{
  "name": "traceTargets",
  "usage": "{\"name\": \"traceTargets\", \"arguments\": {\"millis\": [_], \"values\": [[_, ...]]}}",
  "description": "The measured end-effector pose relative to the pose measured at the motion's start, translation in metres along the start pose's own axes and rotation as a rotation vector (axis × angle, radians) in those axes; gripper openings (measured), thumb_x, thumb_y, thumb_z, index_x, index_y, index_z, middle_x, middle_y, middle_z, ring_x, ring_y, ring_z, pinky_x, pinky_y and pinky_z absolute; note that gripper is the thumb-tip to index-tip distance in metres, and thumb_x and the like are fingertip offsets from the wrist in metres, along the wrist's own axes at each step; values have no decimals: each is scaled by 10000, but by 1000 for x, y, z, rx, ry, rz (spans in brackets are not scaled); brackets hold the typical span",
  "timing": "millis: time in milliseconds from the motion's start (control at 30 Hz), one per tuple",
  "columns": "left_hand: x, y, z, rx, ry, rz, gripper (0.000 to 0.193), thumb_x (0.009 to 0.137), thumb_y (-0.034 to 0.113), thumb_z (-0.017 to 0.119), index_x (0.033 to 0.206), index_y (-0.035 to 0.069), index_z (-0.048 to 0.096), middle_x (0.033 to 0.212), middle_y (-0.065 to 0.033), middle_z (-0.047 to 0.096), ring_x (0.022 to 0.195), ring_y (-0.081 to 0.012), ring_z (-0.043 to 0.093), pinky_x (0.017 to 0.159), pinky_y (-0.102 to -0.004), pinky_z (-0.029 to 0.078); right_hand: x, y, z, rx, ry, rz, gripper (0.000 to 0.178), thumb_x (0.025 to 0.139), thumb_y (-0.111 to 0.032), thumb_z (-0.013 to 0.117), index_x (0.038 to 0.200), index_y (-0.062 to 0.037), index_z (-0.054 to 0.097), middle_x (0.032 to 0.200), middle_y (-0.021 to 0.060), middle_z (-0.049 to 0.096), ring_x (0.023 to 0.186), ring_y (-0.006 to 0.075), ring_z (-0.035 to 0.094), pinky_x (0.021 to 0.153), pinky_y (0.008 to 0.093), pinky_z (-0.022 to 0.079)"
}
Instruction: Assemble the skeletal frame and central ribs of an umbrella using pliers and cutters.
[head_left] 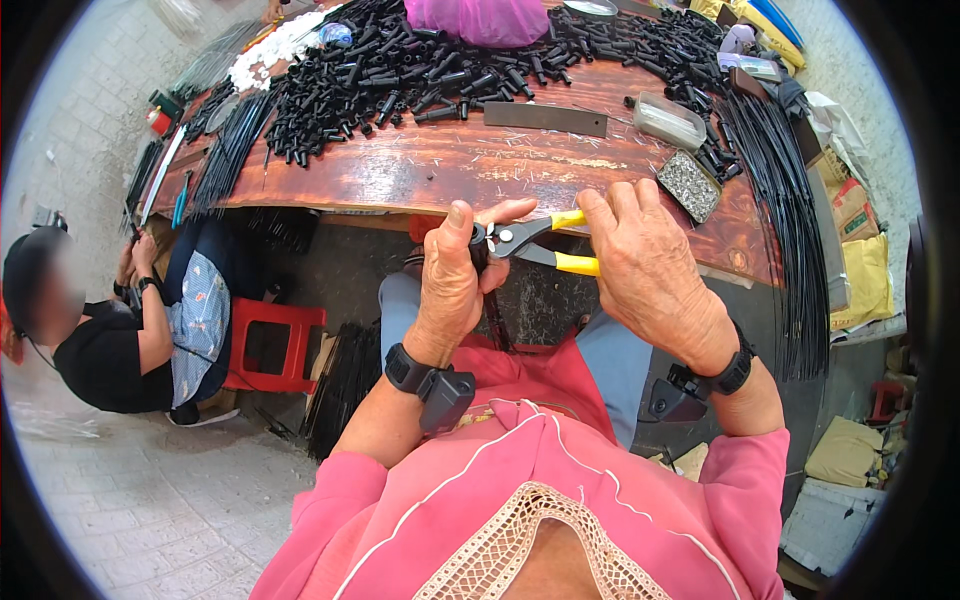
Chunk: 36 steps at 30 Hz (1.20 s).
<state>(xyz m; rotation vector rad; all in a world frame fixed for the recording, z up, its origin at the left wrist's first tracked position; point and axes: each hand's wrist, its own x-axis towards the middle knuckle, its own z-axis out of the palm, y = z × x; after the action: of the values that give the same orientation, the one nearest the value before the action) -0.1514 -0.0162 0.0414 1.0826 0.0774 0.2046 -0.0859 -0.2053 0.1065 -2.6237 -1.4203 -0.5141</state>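
Note:
My left hand [448, 275] is closed around a black tube-shaped part [478, 240], its end facing right and its lower portion hidden by the fingers. My right hand [650, 275] grips a pair of pliers [520, 236] with yellow handles and dark jaws. The handles are spread apart. The pliers' tips meet the end of the black part, where a small whitish metal bit [491, 237] shows. Both hands are over my lap, just in front of the table's near edge.
On the wooden table [370, 175] lie a heap of black tubular parts [400, 75], a flat dark bar [545, 118], a clear plastic box [668, 122] and a tin of small metal pieces [690, 185]. Long black rods [775, 210] overhang at right. Another person [120, 340] sits at left.

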Motion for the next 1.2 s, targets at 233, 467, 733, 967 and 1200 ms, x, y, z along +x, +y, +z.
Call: {"name": "traceTargets", "arguments": {"millis": [233, 467, 733, 967, 1200], "values": [[-1, 4, 8, 42, 107, 7, 696, 964, 590, 412, 1106, -34, 687, 565, 42, 506, 476, -41, 358, 449, -207, 248, -1, -11, 9, -46, 6, 69, 210, 743, -78, 639, 918, -7, 549, 856, 135, 540, 838, 295, 550, 642, 353, 517], [0, 4, -4, 143, 40, 48, 742, 972, 617, 331, 1158, -26, 651, 764, -56, 672, 451, -47, 349, 428, -219, 249, 3, -12, 17, 25, 26, 77, 190, 764, -94, 635, 916, -17, 552, 854, 143, 549, 845, 298, 563, 644, 384, 517], [-4, 9, -7, 48, 61, 16, 700, 990, 566, 362, 1017, -36, 719, 510, 36, 465, 447, -37, 345, 445, -212, 246, -1, -5, -4, 78, -99, 35, 189, 749, -113, 659, 883, -19, 563, 795, 136, 585, 771, 298, 615, 613, 396, 510], [-5, 11, -2, 196, 43, -6, 818, 961, 665, 281, 1015, -35, 700, 458, 27, 429, 418, -55, 306, 430, -232, 236, 15, -2, -30, -110, -78, -93, 112, 733, -90, 648, 795, -15, 591, 773, 158, 620, 749, 277, 643, 617, 354, 523], [3, 2, -12, 227, 125, 77, 801, 962, 668, 282, 922, -16, 698, 450, 21, 414, 411, -69, 314, 432, -243, 250, 20, -13, -4, -140, -105, -71, 119, 746, -94, 639, 819, -10, 598, 776, 154, 616, 760, 271, 642, 626, 349, 525]]}}
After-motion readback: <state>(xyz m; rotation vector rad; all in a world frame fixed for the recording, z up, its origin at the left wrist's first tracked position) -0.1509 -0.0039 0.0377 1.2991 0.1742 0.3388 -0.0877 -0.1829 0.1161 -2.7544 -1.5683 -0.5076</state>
